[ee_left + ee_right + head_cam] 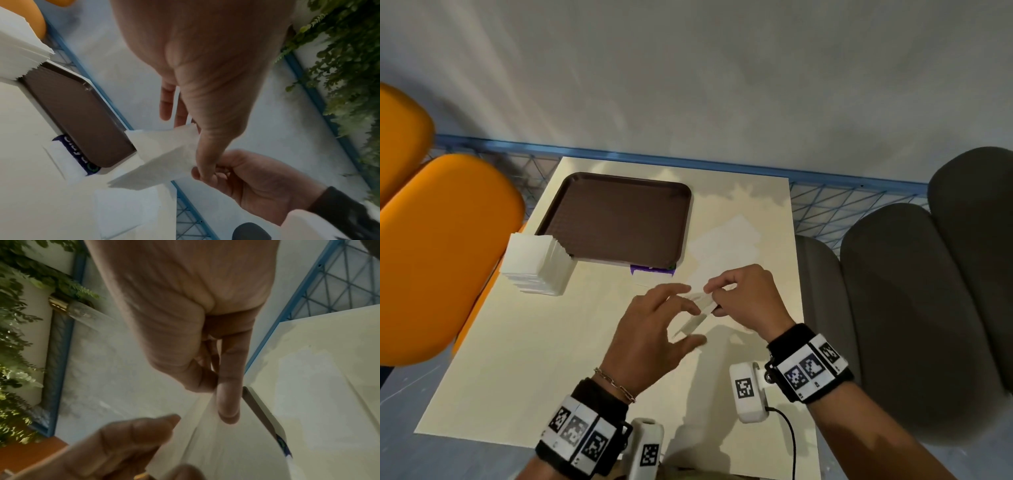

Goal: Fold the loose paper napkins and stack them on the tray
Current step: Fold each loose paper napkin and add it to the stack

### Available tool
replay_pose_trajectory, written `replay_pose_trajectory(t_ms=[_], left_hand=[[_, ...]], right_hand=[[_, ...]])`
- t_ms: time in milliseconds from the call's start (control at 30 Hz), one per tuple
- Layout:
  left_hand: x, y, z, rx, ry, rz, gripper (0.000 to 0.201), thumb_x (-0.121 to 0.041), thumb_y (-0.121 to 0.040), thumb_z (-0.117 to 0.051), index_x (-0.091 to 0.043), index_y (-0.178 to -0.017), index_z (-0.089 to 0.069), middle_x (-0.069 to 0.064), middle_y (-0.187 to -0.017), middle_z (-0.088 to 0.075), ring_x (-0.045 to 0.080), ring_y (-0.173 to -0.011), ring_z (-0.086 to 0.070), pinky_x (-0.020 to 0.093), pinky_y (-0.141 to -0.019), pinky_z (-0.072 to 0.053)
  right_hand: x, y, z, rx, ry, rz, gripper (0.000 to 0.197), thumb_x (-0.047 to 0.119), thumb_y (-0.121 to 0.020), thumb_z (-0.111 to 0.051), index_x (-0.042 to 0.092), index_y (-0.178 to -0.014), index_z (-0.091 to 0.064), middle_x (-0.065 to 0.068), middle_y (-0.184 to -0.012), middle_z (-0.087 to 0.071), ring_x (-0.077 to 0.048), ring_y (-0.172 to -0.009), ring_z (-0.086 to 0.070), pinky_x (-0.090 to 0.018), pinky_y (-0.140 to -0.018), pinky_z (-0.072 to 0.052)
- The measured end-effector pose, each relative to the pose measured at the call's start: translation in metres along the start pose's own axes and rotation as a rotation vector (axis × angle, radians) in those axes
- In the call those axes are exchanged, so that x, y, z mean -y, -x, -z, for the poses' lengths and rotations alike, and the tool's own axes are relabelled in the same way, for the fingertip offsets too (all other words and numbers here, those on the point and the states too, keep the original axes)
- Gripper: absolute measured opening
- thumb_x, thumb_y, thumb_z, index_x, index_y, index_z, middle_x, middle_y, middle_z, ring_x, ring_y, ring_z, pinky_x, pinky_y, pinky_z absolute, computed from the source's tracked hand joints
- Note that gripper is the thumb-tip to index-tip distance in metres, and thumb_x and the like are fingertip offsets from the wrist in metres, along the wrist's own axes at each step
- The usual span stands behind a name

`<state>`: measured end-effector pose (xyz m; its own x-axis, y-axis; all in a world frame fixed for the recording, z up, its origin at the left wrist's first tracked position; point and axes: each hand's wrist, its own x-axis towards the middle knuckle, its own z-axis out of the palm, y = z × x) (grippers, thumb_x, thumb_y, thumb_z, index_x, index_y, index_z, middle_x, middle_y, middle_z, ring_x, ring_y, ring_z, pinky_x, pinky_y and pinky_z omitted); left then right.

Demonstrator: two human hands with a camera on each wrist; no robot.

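A white paper napkin [693,323] is held in the air above the middle of the cream table [551,359], partly folded. My right hand [722,291] pinches one corner of it between thumb and fingertips [205,173]. My left hand [671,318] is spread around the other end; its thumb [203,146] lies straight along the napkin's edge [164,154] and its fingers stay fairly straight. The brown tray [616,219] sits at the back left with nothing on it. A tall stack of napkins [534,263] stands at the tray's left front corner. One loose napkin [726,243] lies flat to the tray's right.
Orange chairs [441,246] stand close on the left and grey chairs [911,308] on the right. A blue mesh rail [688,161] runs behind the table. A purple label [652,270] pokes out under the tray's front edge.
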<state>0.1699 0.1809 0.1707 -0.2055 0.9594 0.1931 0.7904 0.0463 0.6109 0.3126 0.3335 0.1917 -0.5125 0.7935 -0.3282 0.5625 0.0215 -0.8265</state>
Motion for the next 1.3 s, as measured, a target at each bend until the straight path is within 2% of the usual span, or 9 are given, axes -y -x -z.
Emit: replay_pose_trajectory(t_ms=[100, 233, 367, 533, 667, 833, 1100, 1233, 1300], left_hand=[[0.005, 0.003, -0.008, -0.152, -0.044, -0.03, 0.018, -0.03, -0.083, -0.086, -0.025, -0.098, -0.078, -0.009, -0.11, -0.074, 0.013, -0.092, -0.071, 0.037, -0.074, -0.058], [0.009, 0.008, -0.004, -0.212, -0.013, -0.023, 0.013, -0.018, -0.085, -0.087, -0.02, -0.097, -0.082, -0.009, -0.101, -0.077, 0.007, -0.084, -0.072, 0.028, -0.072, -0.06], [0.004, 0.009, 0.008, -0.221, 0.157, 0.113, 0.01, -0.02, -0.085, -0.086, -0.024, -0.095, -0.084, -0.021, -0.095, -0.076, -0.003, -0.082, -0.07, 0.008, -0.068, -0.051], [-0.002, 0.004, 0.029, -0.138, 0.512, 0.424, 0.006, -0.022, -0.085, -0.085, -0.023, -0.09, -0.085, -0.015, -0.088, -0.08, 0.012, -0.062, -0.074, 0.018, -0.065, -0.057], [-0.007, 0.002, 0.04, -0.079, 0.651, 0.401, 0.007, -0.016, -0.084, -0.084, -0.018, -0.091, -0.085, -0.003, -0.087, -0.081, 0.021, -0.059, -0.073, 0.023, -0.064, -0.058], [-0.012, 0.003, 0.036, -0.226, 0.859, 0.437, 0.027, -0.006, -0.08, -0.085, -0.014, -0.106, -0.082, 0.015, -0.08, -0.072, 0.025, -0.065, -0.067, 0.03, -0.065, -0.06], [-0.024, 0.002, 0.022, -0.496, 0.798, 0.573, 0.033, -0.012, -0.084, -0.085, -0.026, -0.114, -0.08, -0.008, -0.094, -0.082, 0.007, -0.091, -0.077, 0.031, -0.09, -0.061], [-0.029, -0.001, 0.023, -0.551, 0.802, 0.576, 0.026, -0.013, -0.084, -0.086, -0.031, -0.101, -0.082, -0.016, -0.097, -0.081, 0.002, -0.098, -0.075, 0.022, -0.09, -0.06], [-0.028, -0.002, 0.023, -0.559, 0.792, 0.577, 0.025, -0.014, -0.084, -0.086, -0.033, -0.099, -0.082, -0.017, -0.097, -0.08, 0.002, -0.098, -0.075, 0.021, -0.089, -0.058]], right_hand=[[0.006, 0.002, 0.004, 0.021, -0.033, -0.035, 0.022, 0.002, -0.093, -0.065, 0.012, -0.092, -0.085, -0.001, -0.092, -0.08, -0.015, -0.065, -0.079, -0.02, -0.071, -0.063], [0.007, 0.007, 0.011, 0.085, -0.057, -0.073, 0.021, 0.001, -0.09, -0.066, 0.013, -0.093, -0.084, -0.005, -0.079, -0.081, -0.02, -0.07, -0.08, -0.034, -0.084, -0.066], [0.006, 0.013, 0.024, 0.177, -0.044, 0.077, 0.014, 0.024, -0.094, -0.079, 0.028, -0.107, -0.082, 0.008, -0.097, -0.08, -0.012, -0.079, -0.077, -0.037, -0.082, -0.065], [0.004, 0.024, 0.04, 0.192, 0.092, 0.344, 0.027, 0.04, -0.085, -0.087, 0.043, -0.11, -0.078, 0.025, -0.115, -0.074, -0.003, -0.112, -0.066, -0.025, -0.097, -0.053], [0.008, 0.024, 0.04, 0.202, 0.058, 0.343, 0.014, 0.036, -0.086, -0.087, 0.035, -0.099, -0.081, 0.019, -0.103, -0.078, -0.008, -0.094, -0.072, -0.034, -0.089, -0.06], [0.008, 0.024, 0.032, 0.094, -0.117, 0.337, 0.005, 0.031, -0.087, -0.086, 0.028, -0.086, -0.083, 0.009, -0.076, -0.076, -0.009, -0.064, -0.06, -0.025, -0.066, -0.05], [0.004, 0.022, 0.019, -0.068, -0.209, 0.339, 0.006, 0.023, -0.087, -0.088, 0.024, -0.082, -0.083, 0.015, -0.062, -0.067, -0.007, -0.055, -0.048, -0.018, -0.058, -0.042], [0.007, 0.021, 0.012, -0.107, -0.249, 0.32, 0.009, 0.025, -0.086, -0.088, 0.03, -0.08, -0.083, 0.007, -0.071, -0.075, -0.035, -0.067, -0.064, -0.036, -0.066, -0.054], [0.01, 0.023, 0.009, -0.117, -0.268, 0.317, 0.009, 0.023, -0.086, -0.088, 0.028, -0.081, -0.083, 0.006, -0.075, -0.077, -0.038, -0.07, -0.066, -0.035, -0.065, -0.058]])
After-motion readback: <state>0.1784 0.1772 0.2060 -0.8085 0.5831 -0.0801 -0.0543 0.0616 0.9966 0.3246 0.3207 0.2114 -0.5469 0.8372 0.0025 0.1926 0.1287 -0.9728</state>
